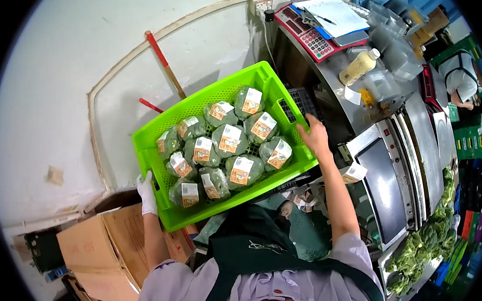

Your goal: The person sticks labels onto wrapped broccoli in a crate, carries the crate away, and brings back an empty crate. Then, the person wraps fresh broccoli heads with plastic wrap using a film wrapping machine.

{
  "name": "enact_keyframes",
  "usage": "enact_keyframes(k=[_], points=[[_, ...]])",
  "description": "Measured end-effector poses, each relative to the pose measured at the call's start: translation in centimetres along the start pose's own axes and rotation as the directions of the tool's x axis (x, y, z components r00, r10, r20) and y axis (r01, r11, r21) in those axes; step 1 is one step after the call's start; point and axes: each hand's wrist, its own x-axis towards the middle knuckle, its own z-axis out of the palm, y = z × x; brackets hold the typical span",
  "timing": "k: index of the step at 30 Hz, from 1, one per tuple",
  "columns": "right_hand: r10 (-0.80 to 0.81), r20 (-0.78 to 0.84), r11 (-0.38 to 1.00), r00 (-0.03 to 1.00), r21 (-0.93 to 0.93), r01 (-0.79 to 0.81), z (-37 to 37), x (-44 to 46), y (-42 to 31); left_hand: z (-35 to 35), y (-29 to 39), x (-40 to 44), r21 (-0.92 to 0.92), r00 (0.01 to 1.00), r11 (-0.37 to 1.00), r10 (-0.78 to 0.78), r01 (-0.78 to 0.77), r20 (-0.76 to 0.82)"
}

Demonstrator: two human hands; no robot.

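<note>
A green crate (194, 215) was found in front of the person, between the two hands, its near long edge toward the apron (247, 249). Bagged heads (229, 139) of green vegetable, about a dozen, lay in one loose layer across its floor; the far left corner was bare. What bore the crate's weight could not be determined; a black crate (301, 102) showed beside and below its right end.

The left hand (147, 194), in a white glove, was at the slot in the left end, fingers straight along the outer wall. How firmly it had hold could not be established. The right hand (314, 135), bare, was open at the right end, thumb parted from the fingers and just beside the slot there; contact with the rim could not be confirmed, and no grasp was evident.

In the inspector's judgement the crate was stiff and, loaded, moderately heavy. The bags appeared slick and liable to slide if it tilted; the heads, firm but easily bruised. The end slots were judged the proper holds.
</note>
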Motion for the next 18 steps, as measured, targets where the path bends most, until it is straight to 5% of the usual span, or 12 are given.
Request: enact_keyframes(k=[3,7,18], points=[[0.283,0.201,0.959,0.938,-0.071,-0.275,3.9,3.7,1.7,-0.1,3.6,-0.6,-0.037,0.972,0.984,-0.169,0.177,0.162],[0.337,0.310,0.939,0.889,-0.044,-0.341,4.8,4.8,1.5,-0.1,3.9,1.7,0.004,0.874,0.923,-0.366,0.385,0.319],[0.716,0.270,0.688,0.644,-0.110,-0.718,3.8,-4.2,2.6,0.7,7.4,2.6,0.082,0.840,0.949,-0.308,0.304,0.447]])
